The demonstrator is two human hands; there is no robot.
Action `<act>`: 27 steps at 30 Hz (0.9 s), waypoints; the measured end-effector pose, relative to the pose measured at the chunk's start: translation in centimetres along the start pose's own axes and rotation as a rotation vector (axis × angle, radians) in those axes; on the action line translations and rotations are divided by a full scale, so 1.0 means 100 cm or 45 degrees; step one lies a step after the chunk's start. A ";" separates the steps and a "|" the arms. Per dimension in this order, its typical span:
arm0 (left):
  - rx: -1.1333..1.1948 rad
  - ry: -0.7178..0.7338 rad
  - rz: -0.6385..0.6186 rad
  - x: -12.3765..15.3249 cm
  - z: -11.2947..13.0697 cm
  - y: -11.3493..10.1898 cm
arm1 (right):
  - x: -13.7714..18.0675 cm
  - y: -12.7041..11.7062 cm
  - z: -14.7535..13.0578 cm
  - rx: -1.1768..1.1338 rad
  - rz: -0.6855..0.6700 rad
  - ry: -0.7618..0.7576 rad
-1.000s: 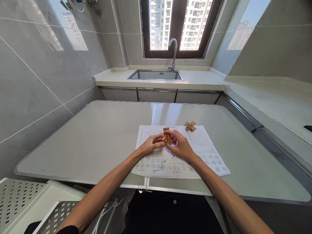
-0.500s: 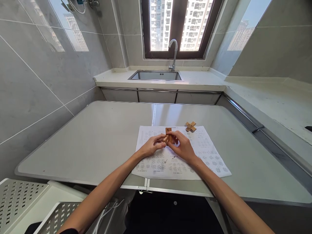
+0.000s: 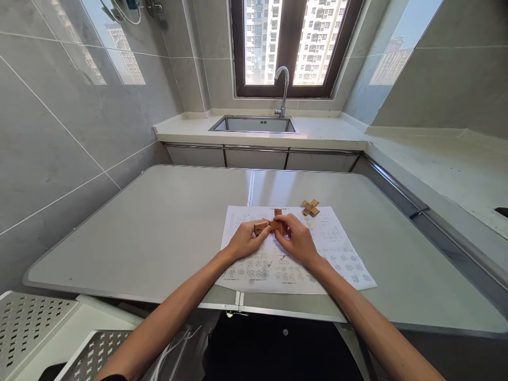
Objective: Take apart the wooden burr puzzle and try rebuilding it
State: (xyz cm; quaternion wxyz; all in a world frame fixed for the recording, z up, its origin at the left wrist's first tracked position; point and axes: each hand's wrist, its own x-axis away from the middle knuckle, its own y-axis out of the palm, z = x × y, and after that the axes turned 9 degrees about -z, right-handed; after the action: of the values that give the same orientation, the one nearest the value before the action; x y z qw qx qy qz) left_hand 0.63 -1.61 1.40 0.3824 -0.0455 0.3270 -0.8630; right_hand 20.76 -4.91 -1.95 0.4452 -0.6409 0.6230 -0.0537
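Two bare hands, the left and the right, meet over one printed sheet on a pale bench, the fingers of both pinched narrowly around small wooden pieces. Their exact number cannot be told behind the fingers, nor whether they are joined. The pieces are tan-brown, blocky and straight-edged; one at the left hand lies sideways with a dark mark on its face, while another pokes up beyond the right fingers. One wooden cross, four blunt arms splayed in an X, sits at the sheet's far edge, well apart from the hands. The white paper carries rows of small printed figures and two handwritten ticks. Beyond stand one metal sink and one curved, shiny faucet.
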 end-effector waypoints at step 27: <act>-0.041 -0.051 0.044 -0.002 -0.003 0.003 | -0.001 0.004 0.005 -0.179 -0.051 0.053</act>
State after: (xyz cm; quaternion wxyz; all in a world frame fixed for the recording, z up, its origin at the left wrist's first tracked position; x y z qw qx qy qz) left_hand 0.86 -1.39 1.04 0.4028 -0.0631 0.3338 -0.8499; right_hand 20.75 -4.49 -2.49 0.3848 -0.6817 0.6215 -0.0321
